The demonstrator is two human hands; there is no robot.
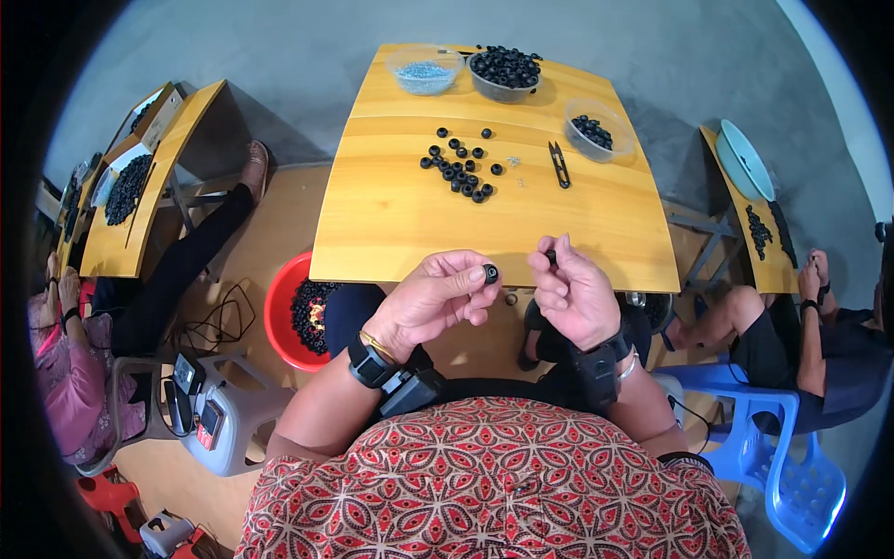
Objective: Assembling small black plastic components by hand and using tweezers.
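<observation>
Table (391, 214) glossy yellow wood; black rings (458, 170) matt rubbery; bowls (424, 73) clear plastic; tub (279, 312) red plastic.

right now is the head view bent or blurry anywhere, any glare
Head view: strong fisheye, the wooden table edges bow and a black rim rings the frame; light is soft and even with faint sheen, no harsh glare; the left hand and its small black ring look sharp.

I see a yellow wooden table (400, 219). On it lie loose black rings (458, 166), small black snips (559, 164) and three clear bowls (504, 74), one maybe holding blue beads.
</observation>
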